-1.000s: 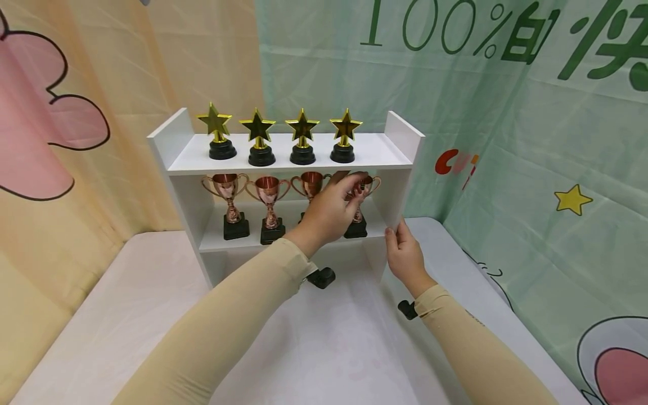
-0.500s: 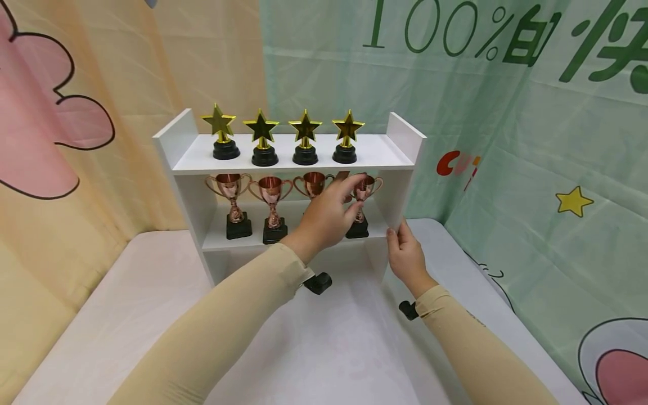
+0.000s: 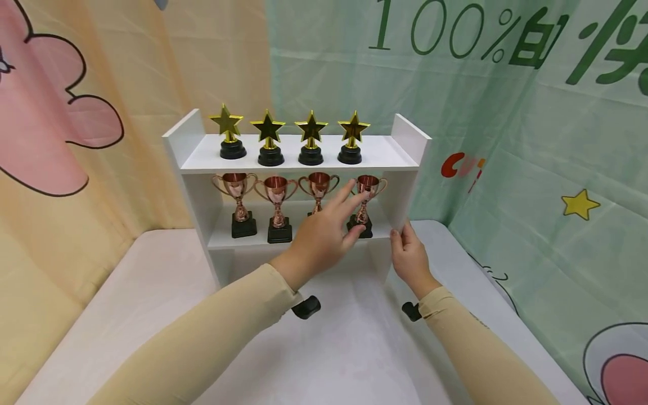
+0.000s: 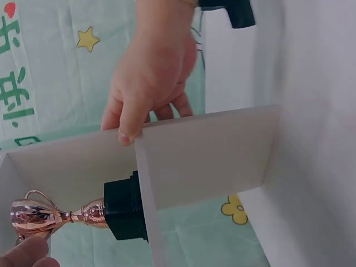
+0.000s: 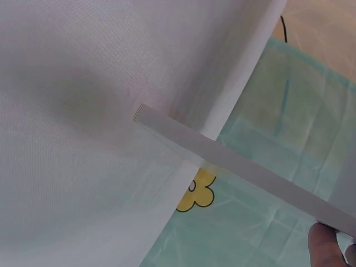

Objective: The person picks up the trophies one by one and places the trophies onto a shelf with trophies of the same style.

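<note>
My left hand [image 3: 320, 235], fingers spread, overlaps the rightmost copper trophy cup [image 3: 368, 181] in the head view. This cup stands upright on its black base at the right end of the middle shelf [image 3: 243, 243]. In the left wrist view, left fingertips [image 4: 28, 253] show beside the cup's bowl. My right hand [image 3: 410, 260] grips the front edge of the white rack's right side panel [image 3: 397, 197], thumb at the edge and fingers round the outside. To the left stand more copper trophy cups [image 3: 277, 191], one partly hidden behind my left hand.
Several gold star trophies [image 3: 268, 132] stand in a row on the top shelf [image 3: 377, 154]. The rack stands on a white-covered table [image 3: 344, 349]. Printed curtains [image 3: 506, 124] hang behind and beside it. Dark wrist cameras [image 3: 306, 307] sit under both wrists.
My left hand has let go of the rightmost trophy cup, drawing back down and left as its fingers straighten. My right hand keeps its grip on the side panel. The head view has shifted slightly.
</note>
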Demonstrator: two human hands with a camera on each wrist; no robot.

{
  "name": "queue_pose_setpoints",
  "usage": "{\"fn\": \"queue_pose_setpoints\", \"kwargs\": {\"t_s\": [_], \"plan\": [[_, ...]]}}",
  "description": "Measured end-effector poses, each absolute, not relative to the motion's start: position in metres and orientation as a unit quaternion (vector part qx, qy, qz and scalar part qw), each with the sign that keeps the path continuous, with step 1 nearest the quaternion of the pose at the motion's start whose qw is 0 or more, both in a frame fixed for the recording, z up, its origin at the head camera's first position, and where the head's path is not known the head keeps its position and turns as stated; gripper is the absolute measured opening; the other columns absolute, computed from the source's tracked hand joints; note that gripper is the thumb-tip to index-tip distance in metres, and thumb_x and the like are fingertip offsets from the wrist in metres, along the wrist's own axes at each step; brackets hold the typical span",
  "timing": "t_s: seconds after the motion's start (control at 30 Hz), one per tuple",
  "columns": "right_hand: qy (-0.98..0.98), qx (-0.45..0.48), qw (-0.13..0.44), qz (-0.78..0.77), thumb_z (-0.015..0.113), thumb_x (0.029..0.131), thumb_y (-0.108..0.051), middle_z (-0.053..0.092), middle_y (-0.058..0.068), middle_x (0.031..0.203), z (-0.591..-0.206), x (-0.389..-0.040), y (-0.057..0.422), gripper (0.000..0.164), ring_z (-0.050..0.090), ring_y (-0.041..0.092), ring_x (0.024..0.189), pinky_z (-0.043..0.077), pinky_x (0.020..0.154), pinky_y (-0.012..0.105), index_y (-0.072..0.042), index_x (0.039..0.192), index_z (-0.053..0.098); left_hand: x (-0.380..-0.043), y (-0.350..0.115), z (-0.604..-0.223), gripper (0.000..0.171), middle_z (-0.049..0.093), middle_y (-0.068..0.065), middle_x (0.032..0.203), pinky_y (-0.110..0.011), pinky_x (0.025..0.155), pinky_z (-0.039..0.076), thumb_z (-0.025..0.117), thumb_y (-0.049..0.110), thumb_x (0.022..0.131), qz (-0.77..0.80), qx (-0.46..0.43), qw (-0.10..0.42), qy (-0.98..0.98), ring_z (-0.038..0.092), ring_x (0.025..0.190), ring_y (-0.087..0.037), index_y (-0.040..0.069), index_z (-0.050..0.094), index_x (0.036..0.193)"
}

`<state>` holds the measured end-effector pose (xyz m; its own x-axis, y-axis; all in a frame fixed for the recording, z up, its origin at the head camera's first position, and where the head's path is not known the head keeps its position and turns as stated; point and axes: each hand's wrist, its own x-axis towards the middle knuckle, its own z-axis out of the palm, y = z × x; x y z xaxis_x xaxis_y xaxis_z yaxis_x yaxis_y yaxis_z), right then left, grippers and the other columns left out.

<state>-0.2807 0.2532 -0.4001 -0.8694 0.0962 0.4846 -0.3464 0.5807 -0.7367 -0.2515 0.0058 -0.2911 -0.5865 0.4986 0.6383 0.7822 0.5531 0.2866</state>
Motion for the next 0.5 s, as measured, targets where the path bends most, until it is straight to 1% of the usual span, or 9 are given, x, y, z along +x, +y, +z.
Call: {"fn": "queue_pose_setpoints", "kwargs": {"t_s": [0.07,0.13,0.23,0.27,0.33,0.37,0.4,0.47,0.5], "plan": [[-0.855,0.074,0.243,0.452,0.045,0.114,-0.028,0.057,0.018,0.153,-0.4,-0.281,0.254,0.047,0.06,0.036,0.133,0.049,0.11,0.06,-0.016,0.159,0.042,-0.246,-0.001,-0.295,0.061,0.035,-0.01,0.172,-0.02,0.046,0.038,0.069,0.029,0.103,-0.256,-0.393,0.263,-0.843,0.04,0.045,-0.006,0.018,0.047,0.159],[-0.854,0.078,0.241,0.455,0.044,0.114,-0.027,0.056,0.018,0.154,-0.4,-0.28,0.254,0.048,0.059,0.036,0.136,0.049,0.111,0.06,-0.016,0.16,0.041,-0.241,-0.008,-0.299,0.061,0.038,-0.01,0.17,-0.019,0.048,0.039,0.07,0.031,0.102,-0.228,-0.403,0.274,-0.843,0.044,0.05,-0.006,0.018,0.049,0.158],[-0.853,0.081,0.238,0.457,0.044,0.114,-0.027,0.055,0.017,0.156,-0.4,-0.28,0.254,0.049,0.057,0.036,0.14,0.047,0.112,0.059,-0.016,0.162,0.04,-0.233,-0.022,-0.305,0.059,0.041,-0.01,0.169,-0.022,0.053,0.045,0.07,0.034,0.102,-0.189,-0.415,0.286,-0.843,0.059,0.063,-0.011,0.016,0.052,0.156],[-0.854,0.081,0.238,0.456,0.044,0.114,-0.027,0.055,0.017,0.156,-0.4,-0.28,0.254,0.049,0.057,0.036,0.14,0.047,0.112,0.059,-0.016,0.162,0.039,-0.23,-0.026,-0.307,0.059,0.042,-0.011,0.168,-0.024,0.057,0.05,0.07,0.034,0.102,-0.177,-0.419,0.288,-0.843,0.066,0.072,-0.014,0.016,0.052,0.155],[-0.855,0.077,0.239,0.454,0.044,0.114,-0.026,0.056,0.017,0.155,-0.4,-0.28,0.254,0.048,0.057,0.036,0.14,0.048,0.112,0.059,-0.016,0.161,0.04,-0.225,-0.037,-0.311,0.058,0.045,-0.012,0.166,-0.03,0.072,0.06,0.07,0.035,0.102,-0.157,-0.427,0.293,-0.841,0.074,0.097,-0.022,0.015,0.055,0.154],[-0.856,0.075,0.238,0.453,0.043,0.114,-0.026,0.056,0.016,0.155,-0.4,-0.28,0.254,0.048,0.056,0.036,0.141,0.048,0.112,0.059,-0.016,0.162,0.04,-0.223,-0.042,-0.312,0.058,0.046,-0.013,0.165,-0.035,0.082,0.062,0.07,0.035,0.102,-0.148,-0.429,0.292,-0.842,0.074,0.11,-0.025,0.014,0.055,0.153],[-0.857,0.073,0.239,0.452,0.043,0.114,-0.026,0.056,0.016,0.155,-0.4,-0.28,0.253,0.048,0.056,0.036,0.141,0.048,0.112,0.059,-0.017,0.162,0.04,-0.221,-0.047,-0.314,0.058,0.047,-0.013,0.164,-0.039,0.091,0.061,0.07,0.036,0.101,-0.139,-0.431,0.292,-0.842,0.071,0.121,-0.029,0.013,0.056,0.152],[-0.859,0.069,0.24,0.446,0.043,0.114,-0.025,0.056,0.016,0.155,-0.399,-0.279,0.253,0.048,0.056,0.036,0.142,0.048,0.112,0.058,-0.017,0.162,0.04,-0.217,-0.057,-0.318,0.059,0.05,-0.014,0.162,-0.046,0.107,0.055,0.07,0.037,0.101,-0.126,-0.433,0.287,-0.845,0.063,0.135,-0.034,0.013,0.055,0.153],[-0.86,0.066,0.241,0.445,0.044,0.114,-0.025,0.056,0.016,0.155,-0.399,-0.279,0.253,0.048,0.056,0.035,0.141,0.049,0.111,0.058,-0.017,0.162,0.04,-0.215,-0.062,-0.32,0.06,0.05,-0.015,0.161,-0.048,0.111,0.052,0.07,0.039,0.101,-0.12,-0.432,0.284,-0.848,0.06,0.139,-0.036,0.013,0.055,0.153]]}}
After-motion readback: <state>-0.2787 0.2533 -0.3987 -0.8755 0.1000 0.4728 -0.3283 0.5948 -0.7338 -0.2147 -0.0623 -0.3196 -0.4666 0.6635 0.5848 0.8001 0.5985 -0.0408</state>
